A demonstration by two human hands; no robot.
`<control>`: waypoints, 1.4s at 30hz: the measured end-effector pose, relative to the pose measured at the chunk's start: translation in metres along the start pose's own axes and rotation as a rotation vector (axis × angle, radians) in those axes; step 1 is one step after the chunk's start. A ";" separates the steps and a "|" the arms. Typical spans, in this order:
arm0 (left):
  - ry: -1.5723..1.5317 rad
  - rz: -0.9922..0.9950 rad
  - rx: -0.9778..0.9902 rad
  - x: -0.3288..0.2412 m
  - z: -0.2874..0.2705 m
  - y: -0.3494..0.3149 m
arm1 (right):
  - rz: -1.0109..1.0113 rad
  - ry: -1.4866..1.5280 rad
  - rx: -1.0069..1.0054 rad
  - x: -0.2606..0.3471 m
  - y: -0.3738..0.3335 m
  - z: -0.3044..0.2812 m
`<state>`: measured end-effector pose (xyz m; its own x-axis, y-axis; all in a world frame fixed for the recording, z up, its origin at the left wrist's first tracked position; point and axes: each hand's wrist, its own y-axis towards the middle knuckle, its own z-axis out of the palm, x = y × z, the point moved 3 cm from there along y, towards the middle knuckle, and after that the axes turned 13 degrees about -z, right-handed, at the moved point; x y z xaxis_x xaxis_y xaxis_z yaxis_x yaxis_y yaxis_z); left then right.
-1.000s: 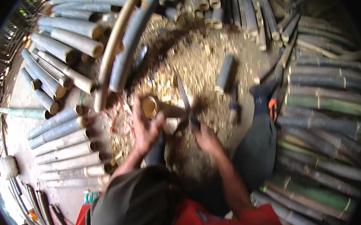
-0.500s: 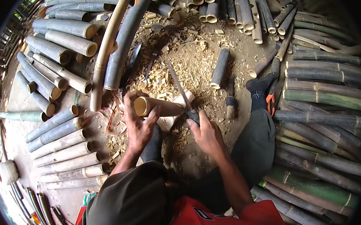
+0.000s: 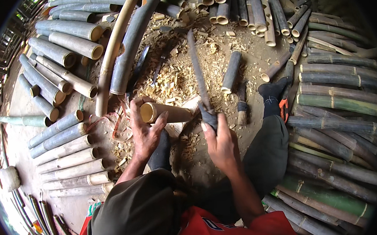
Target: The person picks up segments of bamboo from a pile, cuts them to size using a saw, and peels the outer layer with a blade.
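Observation:
My left hand [image 3: 145, 131] is wrapped round a short bamboo tube [image 3: 170, 112], whose hollow end faces left. The tube lies roughly level, its far end resting by a pale block [image 3: 192, 103] among the shavings. In my right hand [image 3: 221, 145] is the dark wrapped handle of a long-bladed knife [image 3: 197, 69]. Its blade points away from me, upright in the picture, just right of the tube and apart from it. Fingers of both hands are closed on what they hold.
Wood shavings [image 3: 168, 81] cover the ground ahead. Two long bamboo poles [image 3: 125, 56] slant at the left. A short bamboo piece [image 3: 231, 72] and a brush-like tool [image 3: 242, 103] lie to the right, near orange-handled cutters [image 3: 284, 108]. Cut bamboo [image 3: 336, 98] is piled at both sides.
My right hand has shifted slightly right and nearer to me, and the knife blade has swung more upright, away from the bamboo tube's end. My left hand and the tube stay nearly still.

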<state>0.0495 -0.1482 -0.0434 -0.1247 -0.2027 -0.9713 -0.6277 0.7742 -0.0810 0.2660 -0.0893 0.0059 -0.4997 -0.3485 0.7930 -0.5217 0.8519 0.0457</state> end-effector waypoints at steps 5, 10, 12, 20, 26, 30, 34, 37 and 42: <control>-0.046 -0.047 0.081 -0.010 0.008 0.002 | 0.271 -0.306 0.328 -0.094 -0.023 0.057; -0.034 -0.049 0.030 -0.008 0.002 0.001 | 0.076 -0.117 0.119 -0.083 -0.019 0.040; -0.030 -0.013 0.004 -0.001 -0.001 -0.002 | 0.141 0.009 0.098 -0.024 -0.005 0.011; -0.046 -0.007 0.067 -0.010 0.003 0.002 | 0.177 -0.397 0.269 -0.126 -0.039 0.071; 0.065 0.020 -0.089 0.017 -0.005 0.003 | 0.062 -0.155 -0.008 -0.046 -0.014 0.021; 0.080 -0.027 -0.090 0.000 0.005 0.000 | -0.115 0.060 -0.281 -0.051 -0.026 0.038; 0.115 0.086 -0.121 -0.002 0.011 0.006 | 0.150 -0.327 0.165 -0.102 -0.025 0.081; 0.116 0.029 -0.094 0.001 0.005 -0.002 | 0.047 -0.294 0.123 -0.069 -0.016 0.058; 0.162 0.000 -0.125 0.005 0.000 -0.002 | -0.172 -0.043 -0.144 -0.009 -0.008 0.025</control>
<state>0.0500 -0.1507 -0.0479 -0.2398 -0.3043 -0.9219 -0.7171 0.6956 -0.0430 0.2578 -0.1027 -0.0166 -0.4429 -0.5071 0.7394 -0.4990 0.8246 0.2666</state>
